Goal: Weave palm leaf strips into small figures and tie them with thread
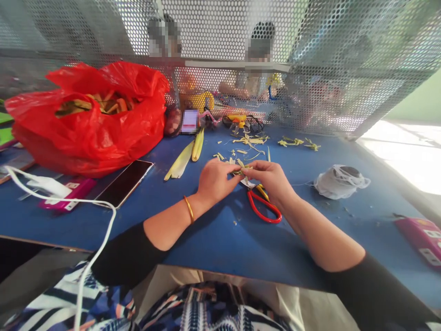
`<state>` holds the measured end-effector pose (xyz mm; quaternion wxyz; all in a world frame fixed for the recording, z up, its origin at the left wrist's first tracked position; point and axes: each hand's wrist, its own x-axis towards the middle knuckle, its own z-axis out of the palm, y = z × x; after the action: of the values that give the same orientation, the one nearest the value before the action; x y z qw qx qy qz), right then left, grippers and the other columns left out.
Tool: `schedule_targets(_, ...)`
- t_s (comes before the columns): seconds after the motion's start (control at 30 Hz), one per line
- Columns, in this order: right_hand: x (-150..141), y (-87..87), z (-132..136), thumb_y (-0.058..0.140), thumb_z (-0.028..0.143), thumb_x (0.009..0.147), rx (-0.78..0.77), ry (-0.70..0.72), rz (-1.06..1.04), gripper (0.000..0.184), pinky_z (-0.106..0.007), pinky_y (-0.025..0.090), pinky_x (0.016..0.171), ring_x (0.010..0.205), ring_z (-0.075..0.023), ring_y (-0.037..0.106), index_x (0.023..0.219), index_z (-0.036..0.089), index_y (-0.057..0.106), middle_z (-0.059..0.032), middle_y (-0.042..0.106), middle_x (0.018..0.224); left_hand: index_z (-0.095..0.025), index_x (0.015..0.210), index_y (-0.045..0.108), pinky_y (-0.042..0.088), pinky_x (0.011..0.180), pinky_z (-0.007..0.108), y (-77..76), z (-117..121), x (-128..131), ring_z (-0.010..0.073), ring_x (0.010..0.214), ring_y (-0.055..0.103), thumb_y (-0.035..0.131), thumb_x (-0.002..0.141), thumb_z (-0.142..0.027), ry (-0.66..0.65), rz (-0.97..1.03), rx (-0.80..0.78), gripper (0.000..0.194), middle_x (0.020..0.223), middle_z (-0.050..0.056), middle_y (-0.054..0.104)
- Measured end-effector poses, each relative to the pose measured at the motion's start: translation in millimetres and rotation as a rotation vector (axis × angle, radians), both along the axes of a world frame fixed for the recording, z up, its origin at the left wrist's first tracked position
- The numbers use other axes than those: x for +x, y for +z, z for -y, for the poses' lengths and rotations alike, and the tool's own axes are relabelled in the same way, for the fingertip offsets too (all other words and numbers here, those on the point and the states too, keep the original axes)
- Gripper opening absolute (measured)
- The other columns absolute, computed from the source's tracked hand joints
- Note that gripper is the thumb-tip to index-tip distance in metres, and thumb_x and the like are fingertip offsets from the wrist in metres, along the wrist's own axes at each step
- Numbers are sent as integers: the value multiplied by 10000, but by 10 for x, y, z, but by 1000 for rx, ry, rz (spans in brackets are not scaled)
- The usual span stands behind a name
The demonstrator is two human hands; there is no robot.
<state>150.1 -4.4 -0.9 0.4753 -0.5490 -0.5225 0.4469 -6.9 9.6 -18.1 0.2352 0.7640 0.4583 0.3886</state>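
My left hand (217, 177) and my right hand (267, 177) meet above the table, fingertips pinched together. Between them is a small pale green strip of husk (245, 166), partly hidden by the fingers. Just under my right hand lie red-handled scissors (263, 208), their blades partly covered. A yellow-handled tool (262, 191) shows beside them. Cut bits of husk (241, 151) are scattered past my fingers. Two larger pieces of husk (197, 146) rest farther off to the left. On the right stands a spool wrapped in white netting (337, 184), with a thin thread near it.
A big red plastic bag (138, 133) full of husks stands at the left. Near it are a phone (126, 184), a magenta box (74, 195) and a white cable (112, 220). A perforated metal screen (220, 32) borders the blue table (206, 243); people sit behind it. Another magenta box (422, 236) lies right.
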Motion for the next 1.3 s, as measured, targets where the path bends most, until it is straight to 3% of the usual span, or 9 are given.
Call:
schedule_targets(0.13, -20, -51, -3, 781, 492, 550, 18, -12, 4, 339, -294, 358, 604, 573, -111, 456, 600, 194, 626, 29, 556, 552, -304, 899, 798, 223, 1162, 452, -1, 25, -3, 215, 883, 673, 680, 852, -282, 13, -150, 103, 129, 867, 44, 772)
schedule_targets(0.47, -152, -140, 61, 772, 388, 552, 46, -149, -227, 246, -295, 389, 628, 592, -119, 479, 586, 202, 616, 19, 575, 570, -268, 878, 793, 271, 1131, 430, -23, 94, 43, 212, 790, 658, 600, 894, -289, 106, -110, 119, 195, 805, 57, 756)
schedule_targets(0.63, -208, -191, 98, 758, 374, 600, 109, -206, -258, 213, -285, 383, 617, 605, -119, 475, 621, 206, 629, 21, 579, 584, -257, 890, 790, 255, 1143, 430, -53, 127, 80, 223, 877, 674, 564, 911, -302, 110, -128, 167, 231, 857, 71, 762)
schedule_targets(0.8, -158, -186, 54, 768, 365, 574, 64, -199, -248, 216, -284, 381, 607, 588, -110, 474, 624, 198, 640, 28, 583, 581, -282, 826, 798, 356, 1080, 401, -29, 56, 78, 213, 882, 692, 679, 841, -267, 89, 87, -51, 121, 892, 37, 784)
schedule_targets(0.9, -100, -129, 21, 768, 365, 569, 58, -144, -183, 210, -284, 382, 597, 591, -114, 489, 651, 197, 671, 27, 607, 588, -226, 726, 787, 467, 911, 343, 25, 13, 56, 207, 821, 696, 657, 861, -299, 39, 304, -309, 201, 785, 45, 773)
schedule_targets(0.97, -74, -91, 11, 781, 369, 567, 67, -109, -151, 222, -284, 388, 601, 608, -120, 506, 664, 195, 684, 25, 626, 605, -185, 700, 774, 487, 808, 307, 49, -10, 39, 183, 732, 681, 625, 888, -336, -22, 450, -510, 284, 715, 56, 749)
schedule_targets(1.07, -65, -57, 9, 811, 375, 555, 74, -71, -144, 243, -283, 399, 621, 627, -119, 520, 661, 195, 686, 29, 632, 615, -158, 735, 766, 481, 759, 285, 37, -40, 15, 134, 643, 637, 678, 852, -362, -124, 606, -731, 251, 677, 42, 714)
schedule_targets(1.3, -83, -58, 30, 821, 376, 558, 60, -1, -248, 250, -301, 451, 648, 611, -125, 566, 656, 199, 674, 23, 658, 625, -144, 784, 728, 478, 790, 257, -71, -27, 61, 69, 659, 582, 817, 723, -324, -294, 909, -895, 210, 731, -9, 662)
